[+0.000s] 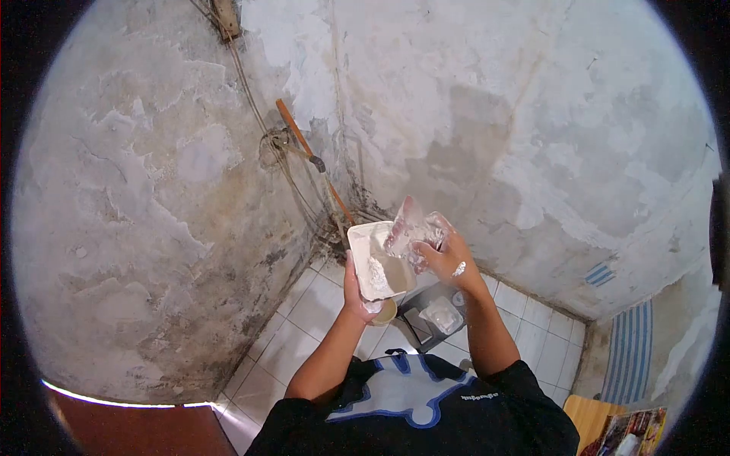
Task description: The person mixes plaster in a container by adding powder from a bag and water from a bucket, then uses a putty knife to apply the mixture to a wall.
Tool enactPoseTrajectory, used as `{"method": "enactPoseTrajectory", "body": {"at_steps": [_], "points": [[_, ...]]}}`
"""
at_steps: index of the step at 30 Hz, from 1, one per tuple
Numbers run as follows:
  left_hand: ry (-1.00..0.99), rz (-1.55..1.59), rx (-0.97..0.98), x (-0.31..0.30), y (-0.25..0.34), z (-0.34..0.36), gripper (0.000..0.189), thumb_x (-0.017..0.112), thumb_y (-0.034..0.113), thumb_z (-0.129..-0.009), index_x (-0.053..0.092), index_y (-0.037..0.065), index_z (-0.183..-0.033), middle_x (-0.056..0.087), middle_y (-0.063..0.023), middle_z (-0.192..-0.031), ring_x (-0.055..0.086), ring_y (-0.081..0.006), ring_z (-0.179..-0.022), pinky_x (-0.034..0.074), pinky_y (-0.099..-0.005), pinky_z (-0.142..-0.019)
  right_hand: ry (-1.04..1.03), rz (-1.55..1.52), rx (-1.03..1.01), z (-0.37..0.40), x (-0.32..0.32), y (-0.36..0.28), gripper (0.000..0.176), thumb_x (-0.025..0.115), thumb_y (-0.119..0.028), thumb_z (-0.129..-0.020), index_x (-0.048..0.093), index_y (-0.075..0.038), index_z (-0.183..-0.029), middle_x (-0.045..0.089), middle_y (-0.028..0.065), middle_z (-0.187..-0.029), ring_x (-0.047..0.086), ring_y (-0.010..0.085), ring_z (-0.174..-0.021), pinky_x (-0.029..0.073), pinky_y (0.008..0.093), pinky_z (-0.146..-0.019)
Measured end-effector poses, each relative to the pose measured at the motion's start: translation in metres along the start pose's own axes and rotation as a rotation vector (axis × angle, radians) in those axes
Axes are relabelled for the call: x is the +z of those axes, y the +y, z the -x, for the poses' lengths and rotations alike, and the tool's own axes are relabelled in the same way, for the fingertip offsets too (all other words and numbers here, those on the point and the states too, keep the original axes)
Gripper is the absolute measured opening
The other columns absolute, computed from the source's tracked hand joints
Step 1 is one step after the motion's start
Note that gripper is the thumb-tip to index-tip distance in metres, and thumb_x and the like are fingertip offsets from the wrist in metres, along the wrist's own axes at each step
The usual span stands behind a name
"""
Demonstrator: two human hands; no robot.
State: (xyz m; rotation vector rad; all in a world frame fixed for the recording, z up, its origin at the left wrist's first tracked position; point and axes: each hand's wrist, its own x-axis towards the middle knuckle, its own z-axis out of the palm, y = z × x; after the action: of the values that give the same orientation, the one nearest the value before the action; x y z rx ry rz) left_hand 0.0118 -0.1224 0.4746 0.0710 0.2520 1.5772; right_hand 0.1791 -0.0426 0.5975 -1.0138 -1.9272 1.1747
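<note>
My left hand (355, 292) grips a white rectangular tub (357, 262) from its left side and below, in front of my chest. Inside the tub, a white paste like wall putty (378, 275) coats the bottom and one side. Closed around a flat, reddish, paste-smeared scraper (409, 222) is my right hand (452, 262), just over the tub's right edge. The scraper's blade points up and away from me. White smears show on both hands. Part of the tub is hidden behind the scraper and the right fingers.
Stained, patchy walls (532, 137) meet in a corner ahead. An orange-brown pipe (293, 121) and loose cables stand by it. Below my hands are a round bowl (384, 313) and a dark grey object (414, 327) on white floor tiles (293, 346). A wooden surface (589, 418) is at lower right.
</note>
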Motion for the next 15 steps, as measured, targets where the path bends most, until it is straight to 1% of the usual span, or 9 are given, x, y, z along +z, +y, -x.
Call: {"method": "enactPoseTrajectory", "body": {"at_steps": [1,4,5,6,7,10,12,13,15], "points": [[0.002,0.002,-0.001,0.002,0.0,0.0,0.062,0.04,0.06,-0.098,0.046,0.015,-0.141,0.059,-0.0073,-0.13,0.06,-0.0274,-0.115,0.049,-0.0474,-0.1,-0.006,0.019,-0.033,0.001,0.0,-0.001,0.033,0.065,-0.011,-0.084,0.054,0.001,-0.113,0.068,0.0165,-0.093,0.064,0.0222,-0.084,0.05,0.0362,-0.079],[-0.003,-0.061,0.033,0.002,0.005,0.001,0.063,0.04,0.06,-0.098,0.047,0.014,-0.14,0.061,-0.0075,-0.126,0.061,-0.0263,-0.114,0.05,-0.0456,-0.099,0.018,-0.025,-0.001,0.004,0.002,-0.001,0.033,0.064,-0.01,-0.084,0.053,0.001,-0.113,0.067,0.0169,-0.094,0.063,0.0216,-0.086,0.049,0.0362,-0.081],[-0.012,-0.088,0.05,0.0,0.008,0.002,0.067,0.039,0.062,-0.097,0.044,0.014,-0.143,0.056,-0.0089,-0.134,0.058,-0.0284,-0.118,0.048,-0.0469,-0.101,0.016,-0.026,-0.002,0.003,0.002,0.006,0.033,0.064,-0.01,-0.084,0.053,0.001,-0.113,0.067,0.0169,-0.094,0.063,0.0216,-0.086,0.049,0.0362,-0.081],[-0.021,-0.115,0.067,-0.002,0.011,0.004,0.07,0.037,0.063,-0.097,0.041,0.013,-0.146,0.052,-0.0103,-0.141,0.055,-0.0304,-0.123,0.045,-0.0482,-0.104,-0.007,-0.106,-0.003,0.0,0.003,0.013,0.033,0.064,-0.01,-0.084,0.053,0.001,-0.113,0.067,0.0167,-0.094,0.063,0.0213,-0.086,0.049,0.036,-0.081],[-0.019,-0.115,0.069,-0.002,0.014,0.006,0.07,0.037,0.063,-0.097,0.041,0.013,-0.146,0.052,-0.0103,-0.141,0.055,-0.0304,-0.123,0.045,-0.0482,-0.104,-0.03,-0.185,-0.002,-0.002,0.004,0.019,0.033,0.064,-0.01,-0.084,0.053,0.001,-0.113,0.067,0.0165,-0.094,0.063,0.0209,-0.087,0.049,0.0359,-0.082],[-0.011,-0.116,0.116,0.001,0.021,0.01,0.073,0.038,0.065,-0.096,0.039,0.014,-0.147,0.051,-0.0105,-0.142,0.054,-0.0304,-0.124,0.045,-0.0496,-0.104,-0.025,-0.223,-0.002,0.0,0.005,0.021,0.032,0.065,-0.011,-0.086,0.053,0.001,-0.113,0.067,0.016,-0.093,0.062,0.0206,-0.086,0.049,0.0356,-0.081],[-0.058,-0.004,0.17,0.004,0.022,0.011,0.076,0.038,0.068,-0.094,0.037,0.015,-0.149,0.049,-0.0109,-0.144,0.053,-0.0316,-0.126,0.044,-0.0522,-0.105,-0.043,-0.229,-0.031,0.001,0.006,0.021,0.032,0.064,-0.013,-0.087,0.053,0.001,-0.114,0.067,0.0157,-0.093,0.062,0.0204,-0.086,0.049,0.0354,-0.081],[-0.056,-0.006,0.17,0.0,0.023,0.011,0.076,0.038,0.068,-0.094,0.037,0.015,-0.149,0.049,-0.0109,-0.144,0.053,-0.0316,-0.126,0.044,-0.0522,-0.105,-0.06,-0.233,-0.062,0.002,0.006,0.022,0.032,0.064,-0.014,-0.088,0.053,0.001,-0.114,0.067,0.0154,-0.093,0.062,0.0201,-0.086,0.049,0.0352,-0.081],[-0.192,0.019,0.142,-0.008,0.025,0.011,0.075,0.039,0.067,-0.094,0.037,0.016,-0.149,0.048,-0.0111,-0.144,0.051,-0.0334,-0.128,0.043,-0.0547,-0.105,-0.078,-0.192,-0.052,0.004,0.008,0.019,0.033,0.064,-0.015,-0.089,0.053,0.001,-0.115,0.067,0.0149,-0.094,0.062,0.0198,-0.086,0.049,0.0353,-0.081]]}}
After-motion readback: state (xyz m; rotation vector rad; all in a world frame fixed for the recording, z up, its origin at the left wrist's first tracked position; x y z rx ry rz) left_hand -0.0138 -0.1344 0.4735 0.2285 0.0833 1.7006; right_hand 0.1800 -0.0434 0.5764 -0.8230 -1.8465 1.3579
